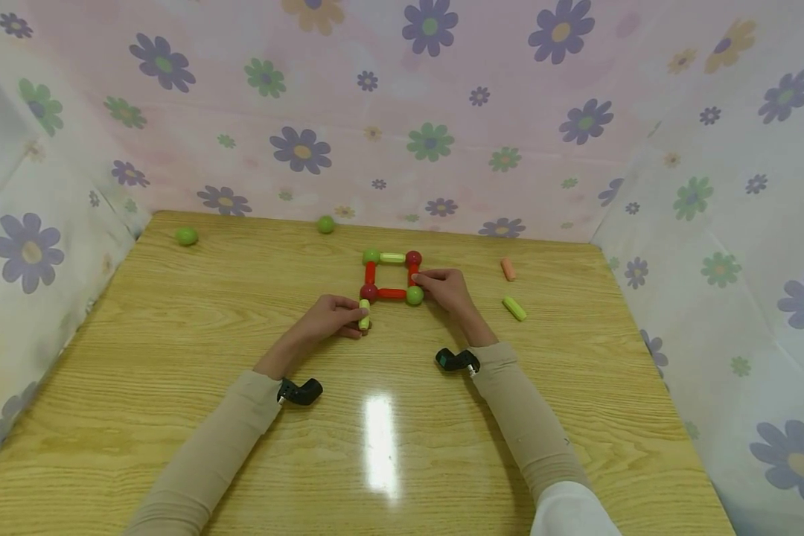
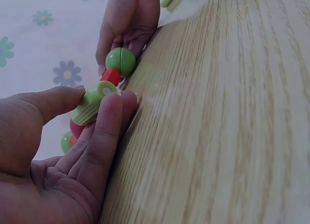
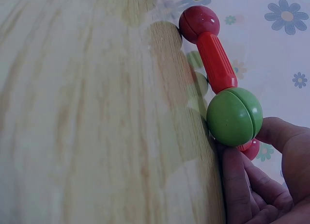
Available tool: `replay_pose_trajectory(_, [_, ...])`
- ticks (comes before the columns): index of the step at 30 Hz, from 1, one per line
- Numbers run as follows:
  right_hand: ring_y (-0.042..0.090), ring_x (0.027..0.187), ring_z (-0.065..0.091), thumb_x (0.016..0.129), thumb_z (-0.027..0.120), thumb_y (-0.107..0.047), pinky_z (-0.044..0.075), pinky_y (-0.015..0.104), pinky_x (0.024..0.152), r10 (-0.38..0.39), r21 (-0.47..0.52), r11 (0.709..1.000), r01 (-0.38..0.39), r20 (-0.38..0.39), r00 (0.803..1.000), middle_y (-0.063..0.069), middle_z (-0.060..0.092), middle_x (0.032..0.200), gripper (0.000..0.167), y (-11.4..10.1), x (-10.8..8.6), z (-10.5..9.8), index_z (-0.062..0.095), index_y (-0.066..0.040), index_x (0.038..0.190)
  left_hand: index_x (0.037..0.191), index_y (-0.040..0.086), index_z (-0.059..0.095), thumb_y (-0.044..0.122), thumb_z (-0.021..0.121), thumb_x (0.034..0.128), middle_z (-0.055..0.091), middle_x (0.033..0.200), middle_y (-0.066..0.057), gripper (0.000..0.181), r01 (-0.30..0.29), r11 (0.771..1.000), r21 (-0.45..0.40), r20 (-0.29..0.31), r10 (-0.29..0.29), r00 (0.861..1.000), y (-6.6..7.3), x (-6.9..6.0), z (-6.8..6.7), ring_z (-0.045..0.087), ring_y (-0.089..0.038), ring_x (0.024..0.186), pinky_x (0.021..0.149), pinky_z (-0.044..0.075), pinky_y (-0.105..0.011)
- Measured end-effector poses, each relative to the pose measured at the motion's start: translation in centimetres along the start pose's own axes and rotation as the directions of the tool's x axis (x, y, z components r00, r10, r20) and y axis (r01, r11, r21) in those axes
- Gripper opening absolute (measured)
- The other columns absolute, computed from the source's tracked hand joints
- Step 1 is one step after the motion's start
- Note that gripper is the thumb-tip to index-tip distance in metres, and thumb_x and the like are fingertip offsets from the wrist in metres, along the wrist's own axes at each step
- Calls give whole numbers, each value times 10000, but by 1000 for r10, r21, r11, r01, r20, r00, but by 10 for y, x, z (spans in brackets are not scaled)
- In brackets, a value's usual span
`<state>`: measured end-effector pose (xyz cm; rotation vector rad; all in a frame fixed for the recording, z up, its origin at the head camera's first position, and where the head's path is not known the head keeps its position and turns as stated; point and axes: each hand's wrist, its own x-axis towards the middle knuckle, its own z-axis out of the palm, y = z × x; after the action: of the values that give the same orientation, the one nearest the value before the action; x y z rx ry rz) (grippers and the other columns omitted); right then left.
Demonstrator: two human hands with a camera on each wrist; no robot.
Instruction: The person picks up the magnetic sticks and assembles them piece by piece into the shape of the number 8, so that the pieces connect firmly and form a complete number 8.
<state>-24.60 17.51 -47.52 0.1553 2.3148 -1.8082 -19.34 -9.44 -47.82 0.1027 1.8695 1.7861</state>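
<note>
A square of magnetic rods and balls lies on the table, with a green ball (image 1: 371,256) and a dark red ball (image 1: 413,257) at its far corners. Its near corners are another dark red ball (image 1: 369,292) and a green ball (image 3: 235,116). A yellow-green rod (image 1: 392,257) forms the far side; red rods form the others, such as the near one (image 1: 391,294). My left hand (image 1: 335,316) pinches a yellow-green rod (image 2: 92,105) by the near-left ball; whether they touch I cannot tell. With thumb and fingers, my right hand (image 1: 447,289) grips the right-side red rod (image 1: 412,272).
Two loose green balls lie near the back edge, one far left (image 1: 187,236) and one nearer the middle (image 1: 325,224). To the right are an orange rod (image 1: 508,269) and a yellow-green rod (image 1: 514,308). Flowered cloth (image 1: 375,112) hangs behind the wooden table (image 1: 194,320).
</note>
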Motion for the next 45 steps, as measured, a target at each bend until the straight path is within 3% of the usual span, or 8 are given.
replay_pose_trajectory(12, [52,847,699,969,713,-224,578,227,793,-12,5,1000,12,-1,1000,234,686,1243,390,2,1,1,694,48,1247,1318,-141,530,169,609,1039,741,1018,-183,424,13,1000,-8,-10,-13,1000,-1,3,2,742,-164,829,762,597,-258])
replay_pose_trajectory(24, [55,849,691,957,726,-216,574,221,786,0,5,1000,0,-19,1000,221,697,1229,363,1,1,2,715,35,1219,1365,-155,481,156,605,1039,704,1110,-246,467,9,1000,11,-24,-9,1000,-1,4,3,732,-144,794,751,597,-256])
replay_pose_trajectory(45, [56,831,685,962,723,-222,567,197,741,-12,13,1000,12,-17,1000,222,698,1215,363,1,0,1,716,42,1212,1355,-129,502,183,617,1035,717,1027,-181,461,49,999,14,-74,-48,996,6,2,9,740,-134,772,712,589,-222])
